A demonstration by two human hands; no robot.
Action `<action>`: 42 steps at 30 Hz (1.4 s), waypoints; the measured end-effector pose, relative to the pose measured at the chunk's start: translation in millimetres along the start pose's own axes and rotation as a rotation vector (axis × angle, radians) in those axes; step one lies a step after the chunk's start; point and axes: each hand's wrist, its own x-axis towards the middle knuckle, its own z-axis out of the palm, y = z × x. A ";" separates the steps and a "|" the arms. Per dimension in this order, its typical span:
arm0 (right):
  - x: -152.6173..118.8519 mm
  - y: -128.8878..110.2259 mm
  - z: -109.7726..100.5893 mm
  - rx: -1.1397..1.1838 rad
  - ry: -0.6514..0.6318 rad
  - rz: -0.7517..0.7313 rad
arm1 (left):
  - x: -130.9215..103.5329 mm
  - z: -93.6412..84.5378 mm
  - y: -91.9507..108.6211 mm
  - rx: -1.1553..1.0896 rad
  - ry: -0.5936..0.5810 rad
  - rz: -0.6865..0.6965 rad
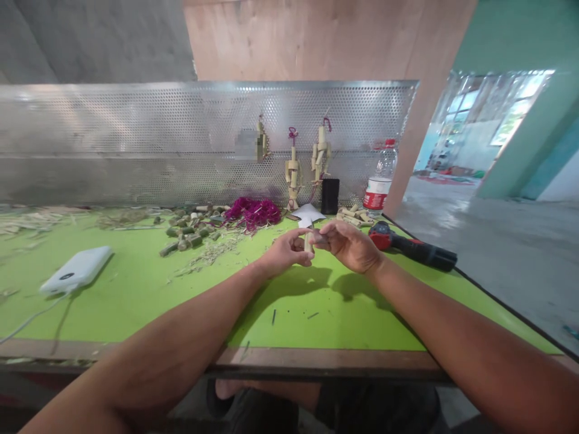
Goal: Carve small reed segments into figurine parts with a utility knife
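Above the green tabletop, my left hand [289, 250] grips a short pale bamboo piece [308, 242] upright between thumb and fingers. My right hand [350, 246] meets it from the right, its fingertips pinched against the upper end of the piece. Whatever those right fingers hold, if anything, is too small to make out. Just behind the hands lies a white pointed sheet [308, 215]. Jointed bamboo figures [293, 172] with purple string loops stand or hang against the perforated metal panel [181, 132].
A heap of purple string [254, 214] lies beside cut bamboo pieces [190, 235] and shavings. To the right are a red-and-black power drill [416, 248], a plastic bottle [379, 187] and a black upright block [330, 196]. A white power bank [78, 269] with a cable sits left.
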 end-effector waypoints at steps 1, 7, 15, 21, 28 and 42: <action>-0.3 0.3 -0.5 -0.015 -0.002 -0.005 | -0.3 0.5 -0.2 0.001 -0.001 0.000; 5.8 8.2 -2.7 -0.143 0.029 -0.027 | -1.6 1.1 0.6 0.036 -0.007 -0.016; 6.9 8.3 -5.7 -0.261 -0.015 0.055 | -0.5 -2.5 -3.1 0.091 -0.016 -0.057; 8.5 13.7 -5.3 -0.464 0.000 -0.023 | -2.5 1.4 1.1 0.110 -0.093 -0.051; 4.6 14.1 8.2 -0.757 0.164 -0.111 | -5.1 7.2 10.6 0.304 0.015 -0.063; 4.6 26.9 16.6 -0.504 0.231 0.076 | -1.2 7.8 5.1 0.416 0.078 -0.018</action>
